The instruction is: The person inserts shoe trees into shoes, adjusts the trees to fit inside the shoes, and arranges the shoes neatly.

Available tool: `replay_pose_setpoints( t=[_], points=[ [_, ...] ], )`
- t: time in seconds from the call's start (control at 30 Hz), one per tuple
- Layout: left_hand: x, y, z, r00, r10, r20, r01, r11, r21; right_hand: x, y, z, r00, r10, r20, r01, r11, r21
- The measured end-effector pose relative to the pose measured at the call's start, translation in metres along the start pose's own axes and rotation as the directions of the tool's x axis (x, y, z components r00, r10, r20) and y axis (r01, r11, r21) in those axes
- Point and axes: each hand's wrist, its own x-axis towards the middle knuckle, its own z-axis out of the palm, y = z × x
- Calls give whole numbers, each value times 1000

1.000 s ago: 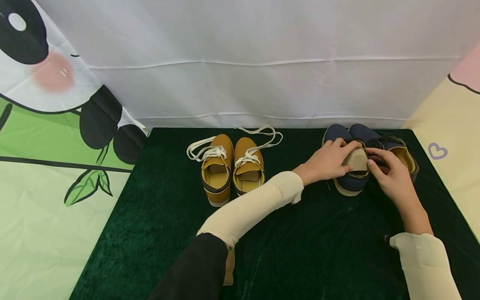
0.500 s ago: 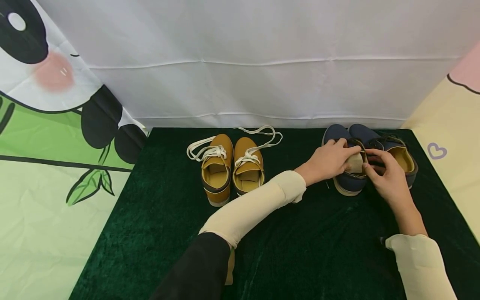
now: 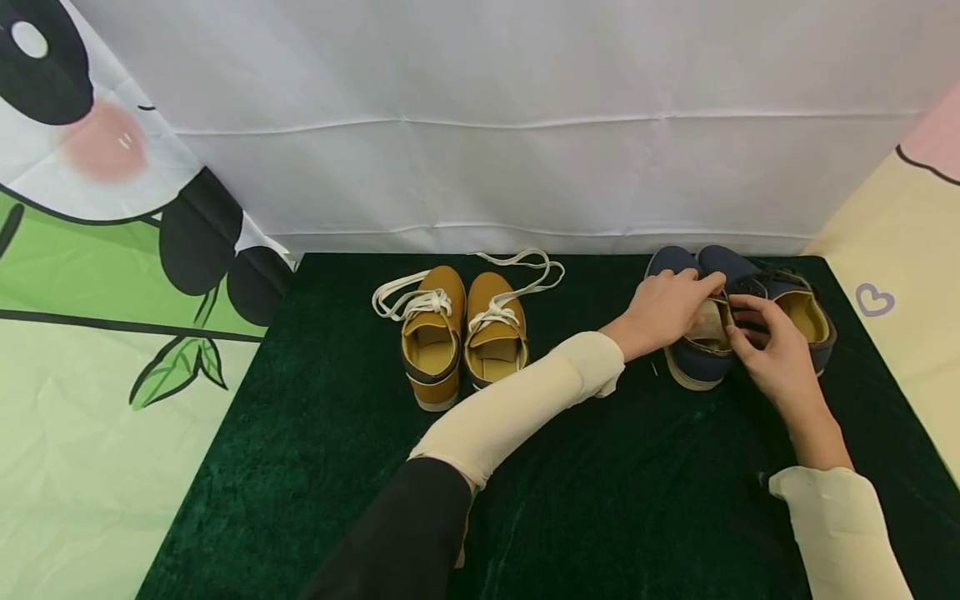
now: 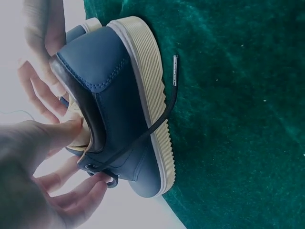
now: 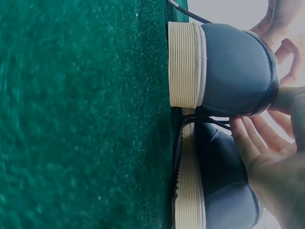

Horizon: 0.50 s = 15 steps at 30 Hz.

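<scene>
Two navy lace-up shoes stand side by side at the back right of the green cloth. Both hands are on the left navy shoe, whose opening shows a beige insole. My left hand grips the shoe's front; its thumb reaches into the opening against the insole, and its fingers curl by the laced part. On the shoe's right side, my right hand pinches the collar between thumb and fingers. Just beyond that hand is the right navy shoe. The insole's front end is hidden inside the shoe.
Two tan shoes with loose white laces stand left of the hands. A dark lace hangs over the navy shoe's side onto the green cloth. A white backdrop rises behind the cloth's far edge.
The insole has sunk deeper into the left navy shoe, and less of it shows. My left hand has shifted slightly forward and right; my right hand has moved slightly left.
</scene>
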Motion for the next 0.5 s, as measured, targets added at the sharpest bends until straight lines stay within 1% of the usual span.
replay_pose_setpoints(
  t=[0.17,0.33,0.5],
  points=[
    [6,0,-2,998,-53,18,53,998,24,0,0,1,1000,-3,-5,3,1000,-4],
    [9,0,-2,998,-69,9,69,996,59,0,1,1,1000,-5,-4,5,1000,-4],
    [11,0,2,997,-76,-24,78,993,87,-1,0,1,1000,-1,5,1,1000,-9]
  ],
)
